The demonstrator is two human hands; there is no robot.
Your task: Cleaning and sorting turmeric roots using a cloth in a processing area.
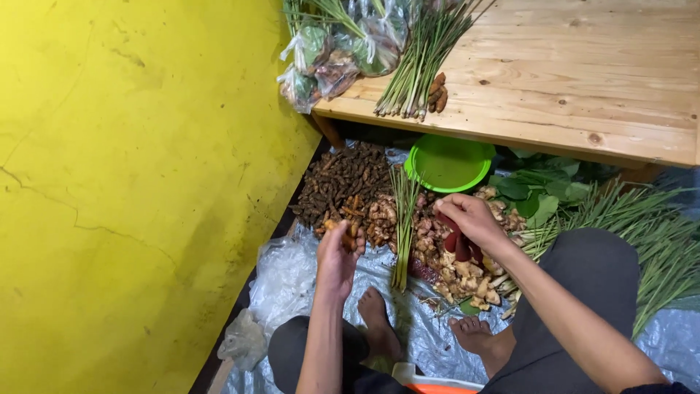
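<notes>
Here the person squats on a grey sheet spread on the floor beside a yellow wall, both bare feet on the sheet. The left hand is raised over the sheet with its fingers curled, and its grip is closed on some small orange-brown roots. The right hand hangs over a pile of pale ginger; its grip is closed too, on a dark red thing that I cannot identify. Between the two hands a bundle of lemongrass lies on the sheet, pointing away from the person. Behind the left hand there is a heap of dark brown roots, touching the lighter pieces near it. A green plate lies just under the edge of the wooden bench, with green leaves beside it. On the bench are more lemongrass stalks and several clear bags of greens. More long stalks lie to the right of the person's knee.
</notes>
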